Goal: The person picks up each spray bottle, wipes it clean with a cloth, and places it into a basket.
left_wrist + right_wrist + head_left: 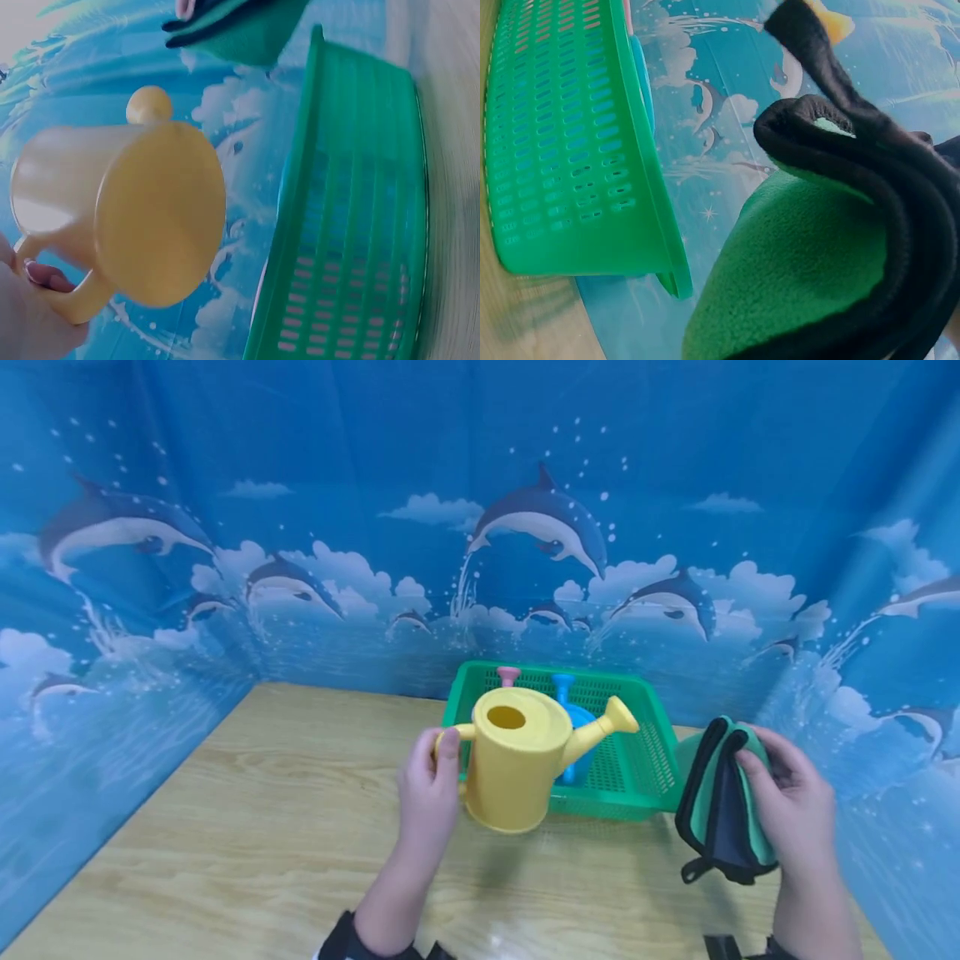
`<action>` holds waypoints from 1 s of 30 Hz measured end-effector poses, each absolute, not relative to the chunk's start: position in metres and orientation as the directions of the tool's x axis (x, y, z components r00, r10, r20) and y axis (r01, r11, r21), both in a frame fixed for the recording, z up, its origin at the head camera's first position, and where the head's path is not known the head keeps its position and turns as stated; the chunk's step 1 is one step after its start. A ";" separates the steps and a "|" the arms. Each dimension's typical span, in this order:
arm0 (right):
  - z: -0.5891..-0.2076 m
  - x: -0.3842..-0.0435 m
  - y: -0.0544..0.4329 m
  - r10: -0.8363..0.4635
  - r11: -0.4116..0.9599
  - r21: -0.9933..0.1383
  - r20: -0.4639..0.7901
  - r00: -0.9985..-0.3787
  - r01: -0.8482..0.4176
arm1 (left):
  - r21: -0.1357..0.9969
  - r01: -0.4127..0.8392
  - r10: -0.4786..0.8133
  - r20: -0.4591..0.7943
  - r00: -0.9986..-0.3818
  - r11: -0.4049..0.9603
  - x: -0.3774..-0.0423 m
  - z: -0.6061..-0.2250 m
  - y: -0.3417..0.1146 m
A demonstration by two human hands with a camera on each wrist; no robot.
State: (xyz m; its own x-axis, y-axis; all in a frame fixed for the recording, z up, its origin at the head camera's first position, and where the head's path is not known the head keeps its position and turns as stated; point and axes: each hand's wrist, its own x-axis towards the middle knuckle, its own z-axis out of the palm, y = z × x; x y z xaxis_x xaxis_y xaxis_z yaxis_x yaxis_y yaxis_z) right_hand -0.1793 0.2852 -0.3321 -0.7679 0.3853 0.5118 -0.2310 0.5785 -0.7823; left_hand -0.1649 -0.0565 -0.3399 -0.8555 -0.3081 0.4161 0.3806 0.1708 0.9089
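My left hand (pixel 431 785) grips the handle of a yellow watering can (pixel 510 781), held up in front of a green plastic basket (pixel 622 806). The can's spout points right, and its round base faces the camera in the left wrist view. To the right of the basket, my right hand (pixel 798 793) pinches a folded green cloth (pixel 705 802) with black edging and a small black loop. In the right wrist view the fuzzy green cloth (pixel 810 255) fills much of the picture and hides most of the hand.
Inside the basket lie a blue toy (pixel 581 718) and something with a pink top (pixel 508 675), both partly hidden behind the can. The basket stands on a wood-grain table (pixel 247 827). A blue dolphin-print curtain (pixel 360 460) encloses the back and sides.
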 end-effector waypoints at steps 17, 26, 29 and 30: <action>-0.332 -0.181 0.304 0.472 0.538 -0.827 0.457 -0.754 -0.164 | 0.954 0.082 0.036 0.096 -0.995 -0.288 -0.165 -0.337 -0.020; -0.329 -0.182 0.312 0.540 0.472 -0.877 0.366 -0.758 -0.087 | 0.955 0.076 -0.025 0.072 -0.997 -0.286 -0.174 -0.341 0.014; -0.329 -0.181 0.312 0.544 0.490 -0.868 0.376 -0.750 -0.080 | 0.955 0.076 -0.069 0.059 -0.996 -0.288 -0.178 -0.345 0.026; -0.329 -0.181 0.312 0.542 0.500 -0.862 0.381 -0.749 -0.077 | 0.956 0.073 -0.079 0.052 -0.995 -0.283 -0.179 -0.346 0.029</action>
State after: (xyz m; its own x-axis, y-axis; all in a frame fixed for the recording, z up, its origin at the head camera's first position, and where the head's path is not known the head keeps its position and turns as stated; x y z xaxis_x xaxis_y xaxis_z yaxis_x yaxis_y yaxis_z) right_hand -0.1809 0.3125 -0.3291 -0.7490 0.5420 0.3811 -0.0767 0.5004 -0.8624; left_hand -0.1787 0.0293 -0.3457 -0.9955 -0.0791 0.0523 0.0727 -0.2830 0.9564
